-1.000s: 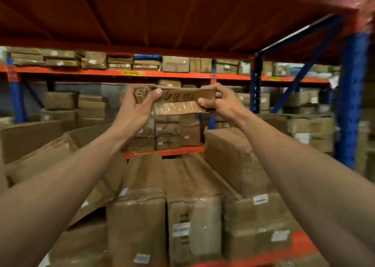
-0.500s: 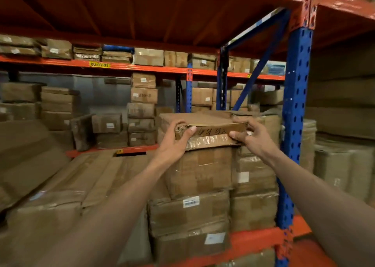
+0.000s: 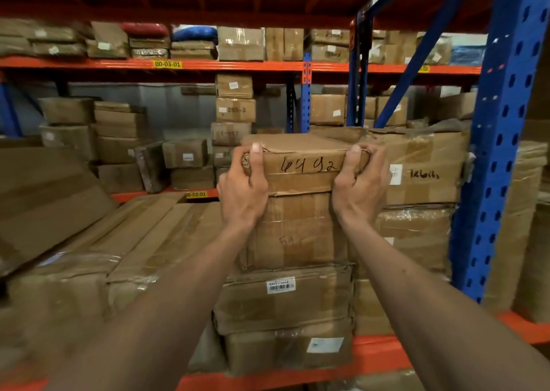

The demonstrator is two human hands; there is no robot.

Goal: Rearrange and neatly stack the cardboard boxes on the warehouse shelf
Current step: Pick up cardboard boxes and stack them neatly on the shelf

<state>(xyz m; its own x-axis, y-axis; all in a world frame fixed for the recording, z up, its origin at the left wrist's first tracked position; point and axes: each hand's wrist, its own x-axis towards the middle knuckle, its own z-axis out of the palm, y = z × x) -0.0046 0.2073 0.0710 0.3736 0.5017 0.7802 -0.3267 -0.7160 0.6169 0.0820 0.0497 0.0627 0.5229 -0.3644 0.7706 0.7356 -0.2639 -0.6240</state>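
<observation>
A flat cardboard box [image 3: 303, 167] with "6492" handwritten on its front lies on top of a stack of boxes [image 3: 294, 233] on the orange shelf beam [image 3: 372, 352]. My left hand [image 3: 242, 188] grips the box's left front corner, thumb on the top edge. At the right front corner my right hand [image 3: 358, 182] grips it the same way. The box sits flat, its front about flush with the box under it. A larger box marked in black pen [image 3: 425, 170] stands right beside it.
A blue upright post [image 3: 503, 140] stands close on the right. Long flat cartons [image 3: 143, 242] lie low on the left, and a big carton [image 3: 44, 200] leans over them. Behind, another rack holds several boxes on two levels [image 3: 235, 111].
The box came down from chest height in mid-air and to the right. It now rests on the stack, and both hands have shifted to its front corners.
</observation>
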